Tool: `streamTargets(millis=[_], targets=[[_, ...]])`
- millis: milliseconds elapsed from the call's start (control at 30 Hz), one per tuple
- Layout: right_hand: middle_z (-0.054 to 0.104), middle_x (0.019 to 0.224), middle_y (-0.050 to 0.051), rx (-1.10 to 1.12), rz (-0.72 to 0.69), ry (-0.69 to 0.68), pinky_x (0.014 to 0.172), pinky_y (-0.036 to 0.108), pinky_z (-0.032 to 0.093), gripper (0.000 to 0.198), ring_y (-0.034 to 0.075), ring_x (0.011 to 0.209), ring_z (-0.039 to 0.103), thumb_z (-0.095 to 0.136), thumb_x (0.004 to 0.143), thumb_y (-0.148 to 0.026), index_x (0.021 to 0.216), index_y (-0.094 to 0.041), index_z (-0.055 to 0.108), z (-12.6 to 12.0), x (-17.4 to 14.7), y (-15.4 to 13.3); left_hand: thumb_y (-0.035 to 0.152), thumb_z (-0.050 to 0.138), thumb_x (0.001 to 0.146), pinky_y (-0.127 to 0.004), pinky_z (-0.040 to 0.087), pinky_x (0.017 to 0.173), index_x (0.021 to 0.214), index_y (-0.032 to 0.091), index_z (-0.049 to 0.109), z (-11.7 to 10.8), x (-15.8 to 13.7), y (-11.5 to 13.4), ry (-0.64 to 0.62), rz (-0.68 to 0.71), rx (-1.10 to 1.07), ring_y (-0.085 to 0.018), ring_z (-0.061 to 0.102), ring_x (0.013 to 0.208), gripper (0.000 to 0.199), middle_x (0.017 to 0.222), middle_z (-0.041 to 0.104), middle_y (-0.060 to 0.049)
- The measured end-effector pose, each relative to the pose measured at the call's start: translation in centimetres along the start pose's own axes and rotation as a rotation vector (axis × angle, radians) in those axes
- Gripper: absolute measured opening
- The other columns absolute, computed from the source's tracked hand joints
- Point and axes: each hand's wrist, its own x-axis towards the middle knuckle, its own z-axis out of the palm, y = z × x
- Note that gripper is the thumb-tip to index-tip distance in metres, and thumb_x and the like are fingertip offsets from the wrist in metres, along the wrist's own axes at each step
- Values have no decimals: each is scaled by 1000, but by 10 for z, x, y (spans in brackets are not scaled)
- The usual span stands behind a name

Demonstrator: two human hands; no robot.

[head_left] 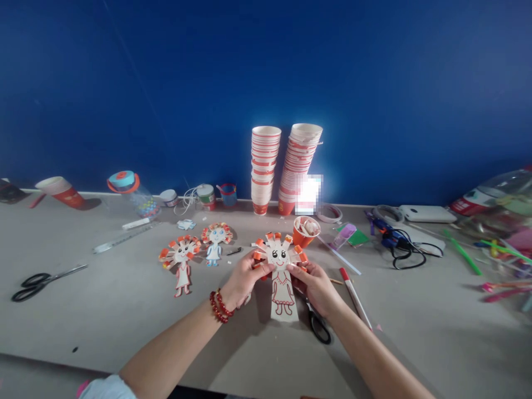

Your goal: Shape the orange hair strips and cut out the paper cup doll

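Note:
Between my two hands is a paper doll (284, 288) with a drawn face, curled red-and-white strips for hair and a red-outlined dress. My left hand (245, 280) pinches its left side at the neck, thumb in front. At the opposite side, my right hand (313, 285) grips it the same way; the fingers behind the paper are hidden. Black-handled scissors (319, 328) lie partly under my right hand. Left of my hands, a red-dressed paper doll (183, 271) and a blue-dressed paper doll (214, 249) rest on the table.
Two tall stacks of paper cups (265, 166) stand against the blue wall. Behind the doll sits a cup of scraps (306, 230). A red-capped marker (355, 298) lies to the right, beyond it a glue gun (393, 238). More scissors (41, 281) lie far left.

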Motion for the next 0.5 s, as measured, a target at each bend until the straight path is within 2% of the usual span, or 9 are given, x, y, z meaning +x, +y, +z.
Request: streamTargets(millis=[300, 500], targets=[[72, 72, 3, 11, -13, 49, 67, 29, 54, 26, 19, 67, 69, 79, 67, -35, 78, -16, 65, -2, 1, 4, 31, 76, 67, -33, 48, 83, 88, 15, 63, 1, 0, -5, 26, -35, -72, -20, 64, 85, 29, 87, 69, -5], [72, 69, 2, 18, -34, 69, 65, 28, 54, 25, 19, 64, 69, 79, 67, -34, 77, -17, 65, -1, 1, 5, 28, 77, 65, -37, 49, 82, 87, 14, 60, 4, -1, -3, -24, -62, -221, -20, 66, 79, 31, 84, 69, -6]])
